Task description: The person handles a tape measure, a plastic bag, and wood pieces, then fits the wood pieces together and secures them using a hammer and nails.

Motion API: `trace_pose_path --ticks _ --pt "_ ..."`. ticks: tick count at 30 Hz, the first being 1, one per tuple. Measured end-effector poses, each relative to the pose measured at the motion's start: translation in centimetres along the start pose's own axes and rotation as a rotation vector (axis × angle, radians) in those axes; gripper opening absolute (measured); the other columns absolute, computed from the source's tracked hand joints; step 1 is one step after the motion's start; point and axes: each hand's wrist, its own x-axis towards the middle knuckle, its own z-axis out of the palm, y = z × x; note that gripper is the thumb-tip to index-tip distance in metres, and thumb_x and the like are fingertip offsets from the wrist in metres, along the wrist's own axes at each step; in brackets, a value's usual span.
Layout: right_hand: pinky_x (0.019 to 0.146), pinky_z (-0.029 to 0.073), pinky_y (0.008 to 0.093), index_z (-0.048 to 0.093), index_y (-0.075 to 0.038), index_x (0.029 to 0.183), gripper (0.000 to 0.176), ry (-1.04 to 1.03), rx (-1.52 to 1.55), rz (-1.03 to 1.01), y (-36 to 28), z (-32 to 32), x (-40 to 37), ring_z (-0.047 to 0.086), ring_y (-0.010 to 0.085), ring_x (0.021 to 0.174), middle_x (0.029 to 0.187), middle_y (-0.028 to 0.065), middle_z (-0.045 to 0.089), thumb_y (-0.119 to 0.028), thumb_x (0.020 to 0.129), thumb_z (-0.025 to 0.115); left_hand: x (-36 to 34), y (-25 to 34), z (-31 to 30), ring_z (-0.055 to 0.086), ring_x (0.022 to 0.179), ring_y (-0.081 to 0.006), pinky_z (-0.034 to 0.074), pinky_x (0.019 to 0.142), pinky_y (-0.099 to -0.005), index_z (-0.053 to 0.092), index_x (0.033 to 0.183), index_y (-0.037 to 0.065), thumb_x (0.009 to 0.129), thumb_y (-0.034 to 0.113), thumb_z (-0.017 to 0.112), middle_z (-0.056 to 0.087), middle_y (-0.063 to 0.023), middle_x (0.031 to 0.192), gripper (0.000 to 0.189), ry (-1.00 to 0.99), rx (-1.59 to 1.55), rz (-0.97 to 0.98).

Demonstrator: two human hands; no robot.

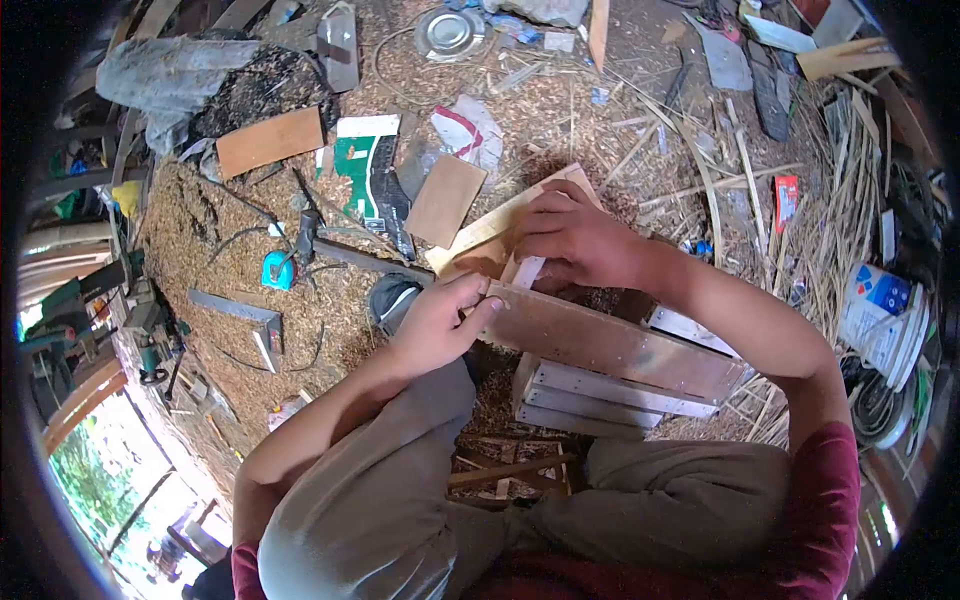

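Note:
My left hand [440,322] is closed, thumb and fingers pinching the near left end of a long brown wooden board [615,342]. My right hand [575,238] curls over a pale wooden plank [490,222] just beyond that board, its fingertips partly hidden. Below the right hand, a short pale wood piece [524,270] stands against the board's left end. Beneath the board, between my knees, lie several stacked whitish slats [600,392] with small dark holes. Left of my left hand, a hammer [360,257] rests with its handle pointing toward my wrist.
Wood shavings cover the ground. A blue tape measure [278,270] and a metal try square [245,318] lie to the left. Brown wood panels [447,200] and a green-and-white sheet [362,165] are ahead. Thin wood strips [855,190] and a white bucket [878,315] stand right.

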Motion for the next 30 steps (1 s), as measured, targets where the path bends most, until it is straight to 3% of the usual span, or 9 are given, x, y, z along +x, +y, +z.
trace_pose_path --ticks 3,6,9,12,30 --pt "0.116 0.035 0.0542 0.072 -0.014 0.119 0.049 -0.017 0.007 0.001 -0.2 -0.3 0.4 0.056 0.0294 0.128 0.128 0.0018 0.067 -0.020 0.073 0.088 0.2 0.1 -0.2 0.064 0.082 -0.0408 0.050 0.070 -0.0467 0.060 0.100 -0.001 0.103 0.020 0.069 0.063 -0.0201 0.088 0.023 -0.022 -0.020 -0.008" --pt "0.116 0.035 0.0540 0.071 -0.013 0.118 0.047 -0.023 0.024 0.013 -0.3 -0.4 0.6 0.057 0.0292 0.127 0.126 0.0017 0.067 -0.017 0.074 0.087 0.1 0.3 -0.3 0.064 0.085 -0.0432 0.050 0.073 -0.0495 0.061 0.100 -0.001 0.102 0.021 0.069 0.063 -0.0212 0.090 0.023 -0.018 0.002 -0.015" --pt "0.116 0.035 0.0534 0.071 -0.012 0.117 0.045 -0.039 -0.004 0.029 -0.5 -0.4 0.5 0.057 0.0291 0.126 0.125 0.0020 0.067 -0.015 0.075 0.086 0.0 -0.1 0.1 0.064 0.086 -0.0452 0.050 0.072 -0.0510 0.061 0.101 0.000 0.102 0.022 0.069 0.064 -0.0222 0.091 0.024 0.044 0.012 0.032" --pt "0.115 0.035 0.0530 0.070 -0.011 0.116 0.043 -0.039 0.034 0.033 -0.2 -0.3 0.8 0.058 0.0294 0.124 0.123 0.0032 0.067 -0.013 0.075 0.085 -0.1 -0.3 0.1 0.064 0.079 -0.0411 0.050 0.070 -0.0440 0.063 0.106 0.001 0.102 0.016 0.070 0.064 -0.0207 0.091 0.017 0.022 0.048 -0.002" --pt "0.117 0.034 0.0535 0.072 -0.013 0.116 0.047 -0.040 0.024 0.029 0.1 0.2 1.0 0.057 0.0298 0.124 0.125 0.0035 0.067 -0.014 0.072 0.089 0.7 -1.5 0.6 0.065 0.100 -0.0454 0.053 0.086 -0.0478 0.064 0.114 0.001 0.104 0.022 0.066 0.066 -0.0230 0.106 0.024 0.055 0.054 0.074"
